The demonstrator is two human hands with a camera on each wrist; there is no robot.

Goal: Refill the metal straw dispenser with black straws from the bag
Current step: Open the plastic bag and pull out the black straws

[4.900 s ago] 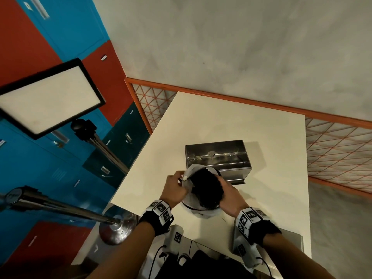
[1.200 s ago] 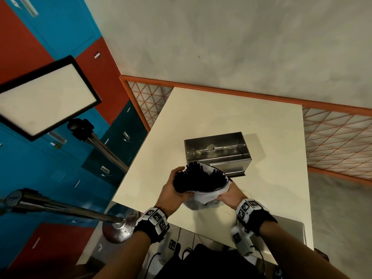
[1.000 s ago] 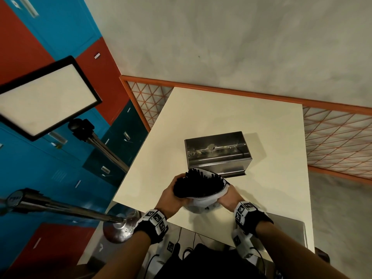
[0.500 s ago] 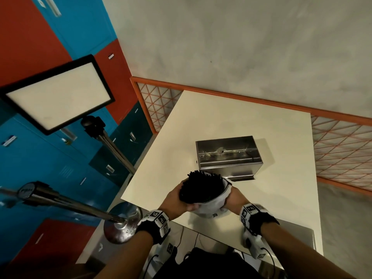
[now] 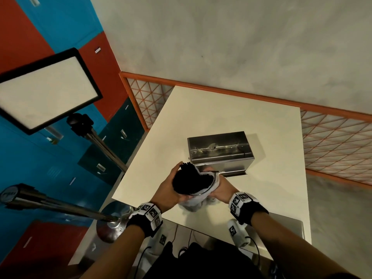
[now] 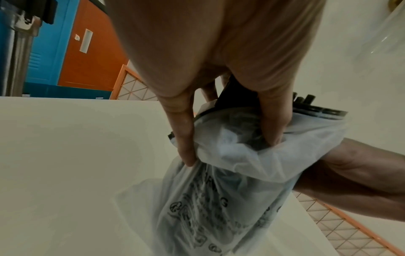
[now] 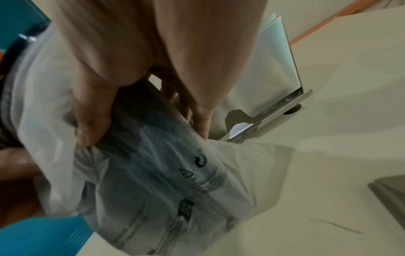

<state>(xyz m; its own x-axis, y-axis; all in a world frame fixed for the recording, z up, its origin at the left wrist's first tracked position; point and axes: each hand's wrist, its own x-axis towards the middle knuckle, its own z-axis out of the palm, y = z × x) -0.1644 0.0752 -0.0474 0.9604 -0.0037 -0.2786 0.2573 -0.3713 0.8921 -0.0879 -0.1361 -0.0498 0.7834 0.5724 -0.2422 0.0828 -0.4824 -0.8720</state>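
Observation:
A translucent white plastic bag (image 5: 194,202) printed with black text holds a bundle of black straws (image 5: 191,183), their tips poking out of its top. It stands near the front edge of the cream table (image 5: 221,113). My left hand (image 5: 171,189) grips the bag's left side and my right hand (image 5: 219,188) grips its right side. In the left wrist view my thumb and fingers (image 6: 184,138) curl round the bag (image 6: 219,199) and straws (image 6: 241,97). The right wrist view shows my thumb (image 7: 92,117) pressing the bag (image 7: 164,181). An open steel box (image 5: 220,153) stands just behind the bag.
A lit panel light (image 5: 44,89) on a stand (image 5: 100,150) is at the left, above a steel pole base (image 5: 112,222). Red and blue lockers (image 5: 30,168) line the left. An orange-framed mesh barrier (image 5: 332,141) runs behind the table. A laptop (image 5: 281,228) lies at the near right.
Earlier my hands worked at the mouth of the bag; now both hold it lower down, with the straws further out of the top and tilted left. The camera view shifted slightly.

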